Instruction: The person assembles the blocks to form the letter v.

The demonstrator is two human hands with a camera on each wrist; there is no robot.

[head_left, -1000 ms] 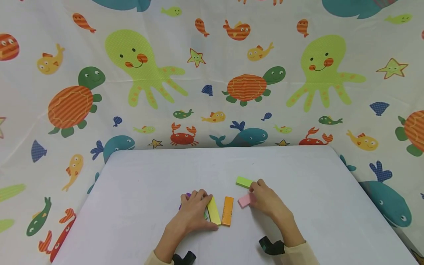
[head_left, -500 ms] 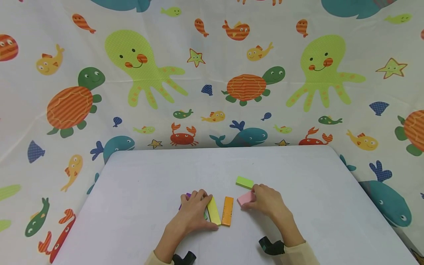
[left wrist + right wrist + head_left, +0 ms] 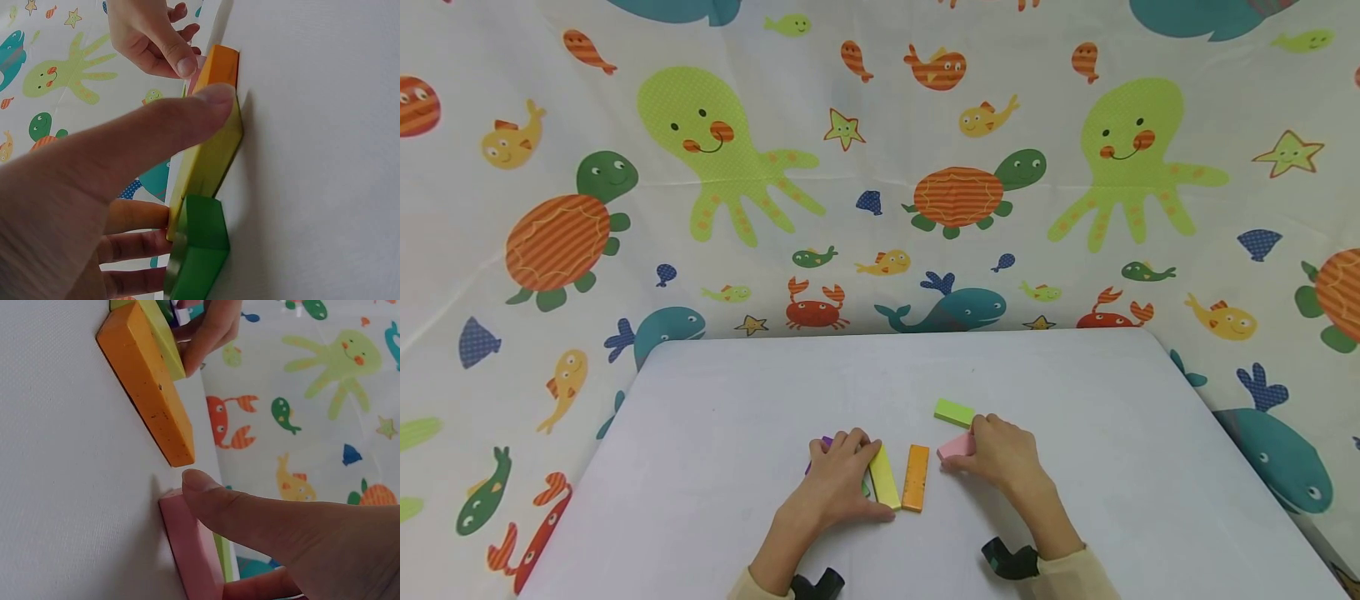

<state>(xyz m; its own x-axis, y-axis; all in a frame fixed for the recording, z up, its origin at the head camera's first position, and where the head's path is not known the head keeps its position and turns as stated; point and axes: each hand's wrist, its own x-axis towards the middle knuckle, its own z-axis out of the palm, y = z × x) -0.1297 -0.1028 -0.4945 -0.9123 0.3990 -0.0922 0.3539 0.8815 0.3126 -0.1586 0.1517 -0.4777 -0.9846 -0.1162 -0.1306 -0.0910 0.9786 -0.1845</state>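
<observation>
My left hand (image 3: 838, 479) spans the yellow block (image 3: 883, 477), pinching it lengthwise with the thumb at its near end and a finger at its far end. Under that hand, a green block (image 3: 201, 247) and a purple block (image 3: 827, 441) are partly hidden. An orange block (image 3: 915, 478) lies just right of the yellow one. Farther right, my right hand (image 3: 1009, 454) pinches a pink block (image 3: 956, 447) between thumb and fingers. In the right wrist view the thumb covers part of the pink block (image 3: 192, 550), close to the end of the orange block (image 3: 150, 384).
A lime green block (image 3: 953, 412) lies behind the pink one, its right end near the right fingers. The blocks lie on a white table (image 3: 737, 400). Behind it hangs a cloth (image 3: 880, 150) printed with sea animals. Each wrist carries a black camera mount (image 3: 1011, 559).
My right hand has shifted slightly, its thumb moving round to the near side of the pink block, which has turned a little. The left hand stays in place.
</observation>
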